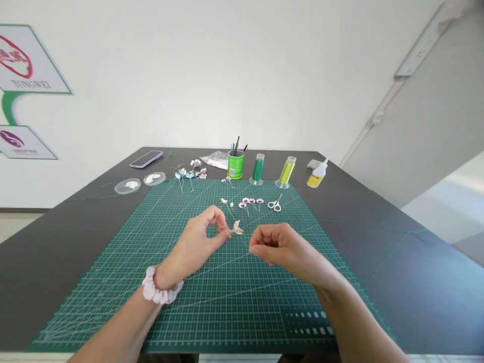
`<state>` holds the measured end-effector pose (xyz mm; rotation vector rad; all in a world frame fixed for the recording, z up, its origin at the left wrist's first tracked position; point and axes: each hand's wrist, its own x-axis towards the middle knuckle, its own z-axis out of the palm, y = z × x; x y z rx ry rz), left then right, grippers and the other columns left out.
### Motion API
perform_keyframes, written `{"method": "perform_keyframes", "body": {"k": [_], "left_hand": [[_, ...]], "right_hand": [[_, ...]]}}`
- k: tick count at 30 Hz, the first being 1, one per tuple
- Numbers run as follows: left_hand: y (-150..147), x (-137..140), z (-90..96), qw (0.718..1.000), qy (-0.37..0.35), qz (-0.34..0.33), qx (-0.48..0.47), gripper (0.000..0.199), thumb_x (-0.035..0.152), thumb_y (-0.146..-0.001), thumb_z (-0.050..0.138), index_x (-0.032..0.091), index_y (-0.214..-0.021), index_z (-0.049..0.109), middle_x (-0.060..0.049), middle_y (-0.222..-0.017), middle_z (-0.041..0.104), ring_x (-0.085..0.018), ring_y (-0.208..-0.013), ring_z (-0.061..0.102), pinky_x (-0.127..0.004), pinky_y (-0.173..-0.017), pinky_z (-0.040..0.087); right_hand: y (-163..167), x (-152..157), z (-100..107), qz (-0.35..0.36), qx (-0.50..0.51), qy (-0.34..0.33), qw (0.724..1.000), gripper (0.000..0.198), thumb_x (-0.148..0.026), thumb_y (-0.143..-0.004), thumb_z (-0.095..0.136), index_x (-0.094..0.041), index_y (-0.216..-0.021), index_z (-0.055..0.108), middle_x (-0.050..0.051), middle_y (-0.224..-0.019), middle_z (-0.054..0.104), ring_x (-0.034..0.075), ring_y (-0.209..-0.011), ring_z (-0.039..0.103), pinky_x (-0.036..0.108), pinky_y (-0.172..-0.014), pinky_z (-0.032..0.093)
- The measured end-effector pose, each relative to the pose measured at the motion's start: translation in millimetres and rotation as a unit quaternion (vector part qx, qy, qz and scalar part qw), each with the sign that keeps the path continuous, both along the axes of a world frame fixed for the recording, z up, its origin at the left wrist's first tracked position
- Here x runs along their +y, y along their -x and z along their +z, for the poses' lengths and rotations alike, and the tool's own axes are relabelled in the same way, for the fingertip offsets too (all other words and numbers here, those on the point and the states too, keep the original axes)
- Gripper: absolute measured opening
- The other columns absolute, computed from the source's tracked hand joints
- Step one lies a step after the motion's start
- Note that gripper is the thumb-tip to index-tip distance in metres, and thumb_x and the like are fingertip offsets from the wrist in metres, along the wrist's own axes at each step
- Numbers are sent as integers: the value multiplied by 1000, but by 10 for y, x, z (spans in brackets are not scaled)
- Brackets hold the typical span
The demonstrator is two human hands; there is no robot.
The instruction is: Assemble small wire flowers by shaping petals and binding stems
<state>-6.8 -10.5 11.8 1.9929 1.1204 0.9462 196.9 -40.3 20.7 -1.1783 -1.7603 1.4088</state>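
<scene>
Over the green cutting mat (212,302), my left hand (194,239) pinches a small cream flower (237,228) between thumb and fingertips. My right hand (280,246) is curled just right of the flower, thumb pressed to the fingers; anything in its pinch is too fine to make out. Beyond the hands lies a thin stem with a white bud (224,200), and a pale green leaf (232,204) is close beside it. Several pink wire-stemmed petals (251,201) lie farther right, next to small white-handled scissors (277,206).
Behind the mat stand a green can of tools (235,166), a dark green thread spool (258,169), a yellow-green spool (286,171) and a glue bottle (316,176). Blue and purple flowers (182,173), two shallow dishes (120,188) and a phone (146,159) lie at the back left.
</scene>
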Motion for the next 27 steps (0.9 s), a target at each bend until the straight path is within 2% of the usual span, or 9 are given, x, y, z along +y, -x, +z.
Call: {"method": "perform_keyframes", "body": {"k": [3, 6, 8, 10, 15, 18, 20, 23, 27], "left_hand": [[2, 3, 3, 999, 26, -33, 11, 7, 19, -83, 56, 20, -79, 51, 3, -75, 58, -14, -74, 56, -30, -73, 44], [12, -8, 21, 991, 82, -98, 40, 4, 19, -83, 56, 21, -81, 53, 3, -76, 60, -14, -76, 58, -31, -75, 45], [29, -18, 39, 984, 118, -128, 43, 4, 19, -82, 56, 21, -81, 52, 2, -77, 61, -14, -76, 59, -31, -74, 45], [53, -21, 54, 973, 160, -165, 27, 7, 17, -81, 57, 21, -82, 51, 3, -76, 62, -14, -75, 60, -30, -73, 46], [113, 2, 77, 928, 276, -246, -49, 16, 18, -79, 64, 20, -85, 50, 5, -72, 62, -11, -68, 61, -27, -68, 45], [127, 17, 105, 911, 320, -247, -84, 18, 18, -76, 67, 19, -84, 51, 5, -71, 62, -10, -64, 60, -27, -67, 45], [132, 21, 137, 902, 344, -248, -81, 19, 17, -75, 68, 19, -88, 54, 5, -72, 62, -10, -64, 60, -26, -66, 44], [144, 15, 200, 886, 374, -267, -64, 24, 14, -76, 66, 20, -97, 56, 6, -71, 64, -8, -64, 60, -24, -65, 42], [168, 2, 257, 866, 408, -278, -83, 30, 14, -75, 68, 21, -100, 53, 7, -70, 64, -8, -61, 59, -22, -61, 41]], "right_hand": [[8, 0, -6, -14, 25, -37, 999, 18, -31, -81, 59, -19, -68, 55, -5, -55, 43, 9, -50, 34, 26, -47, 26], [26, 8, -32, -70, 16, -149, 986, 17, -27, -85, 55, -20, -70, 53, -1, -67, 47, 12, -58, 39, 27, -52, 31], [39, 17, -57, -80, -9, -221, 972, 16, -23, -87, 53, -20, -71, 52, 2, -78, 50, 13, -66, 43, 28, -56, 34], [49, 29, -81, -63, -18, -237, 969, 16, -21, -88, 51, -21, -72, 51, 3, -84, 52, 14, -69, 45, 28, -59, 36], [50, 63, -105, -29, 55, -92, 994, 16, -32, -91, 48, -20, -82, 53, -7, -58, 40, 8, -46, 31, 24, -43, 25], [42, 90, -112, 1, 127, -13, 992, 20, -37, -90, 51, -20, -80, 49, -7, -59, 48, 5, -40, 30, 22, -38, 20], [36, 107, -120, 12, 163, 32, 986, 22, -39, -88, 55, -20, -80, 47, -8, -58, 46, 4, -40, 27, 21, -36, 18], [23, 119, -129, 26, 183, 54, 981, 24, -41, -86, 59, -20, -80, 49, -12, -54, 33, 5, -42, 20, 19, -37, 17], [-18, 121, -123, 58, 176, 51, 981, 24, -39, -86, 61, -19, -79, 50, -12, -54, 29, 5, -44, 19, 20, -39, 17]]}}
